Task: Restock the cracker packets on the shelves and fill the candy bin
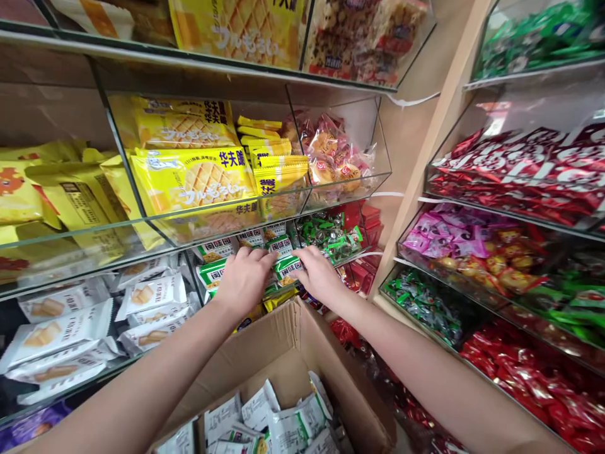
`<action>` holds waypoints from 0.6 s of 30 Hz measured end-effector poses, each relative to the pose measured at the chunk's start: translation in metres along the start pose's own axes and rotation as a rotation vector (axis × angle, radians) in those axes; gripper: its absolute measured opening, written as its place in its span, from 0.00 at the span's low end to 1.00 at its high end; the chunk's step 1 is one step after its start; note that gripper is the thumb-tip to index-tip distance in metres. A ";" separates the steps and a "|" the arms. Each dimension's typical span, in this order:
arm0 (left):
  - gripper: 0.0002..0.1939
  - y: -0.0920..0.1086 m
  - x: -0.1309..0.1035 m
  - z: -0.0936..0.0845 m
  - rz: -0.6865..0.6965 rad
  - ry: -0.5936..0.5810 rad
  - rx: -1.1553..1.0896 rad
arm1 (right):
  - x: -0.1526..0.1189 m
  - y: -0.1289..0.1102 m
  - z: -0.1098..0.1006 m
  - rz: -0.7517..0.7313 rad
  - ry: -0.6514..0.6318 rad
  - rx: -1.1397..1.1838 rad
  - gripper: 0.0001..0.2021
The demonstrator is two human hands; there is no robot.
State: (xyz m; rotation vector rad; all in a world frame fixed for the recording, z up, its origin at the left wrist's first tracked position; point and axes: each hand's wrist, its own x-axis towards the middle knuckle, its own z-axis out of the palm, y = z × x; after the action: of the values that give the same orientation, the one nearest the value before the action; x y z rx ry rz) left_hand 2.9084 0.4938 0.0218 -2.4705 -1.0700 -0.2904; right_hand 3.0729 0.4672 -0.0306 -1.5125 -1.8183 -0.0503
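Both arms reach over an open cardboard box (350,378) to a lower shelf bin of green-and-white packets (215,275). My left hand (246,277) lies over the packets, fingers bent and close together; what is under its fingertips is hidden. My right hand (317,272) is just right of it, its fingers closed at the edge of a green-and-white packet (287,270). White-and-green packets (300,419) lie loose inside the box below.
Yellow waffle packets (196,180) fill the bin above. White packets (70,334) are at the left, green candies (331,236) right of the hands. A wooden upright (425,151) separates the right-hand shelves of red packets (529,164). Clear bin fronts edge the shelves.
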 end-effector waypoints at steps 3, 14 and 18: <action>0.16 -0.005 0.003 -0.001 0.020 -0.017 0.022 | 0.006 0.002 0.000 0.004 -0.051 0.015 0.15; 0.19 -0.009 0.003 -0.001 0.049 -0.039 0.073 | 0.004 0.003 -0.008 -0.208 -0.059 -0.348 0.15; 0.17 -0.011 0.001 -0.006 0.077 -0.062 0.067 | 0.003 0.007 -0.004 -0.242 -0.076 -0.323 0.17</action>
State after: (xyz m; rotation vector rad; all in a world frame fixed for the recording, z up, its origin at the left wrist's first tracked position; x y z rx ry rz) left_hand 2.9009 0.4979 0.0306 -2.4678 -0.9904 -0.1534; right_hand 3.0813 0.4699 -0.0286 -1.5149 -2.1248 -0.4272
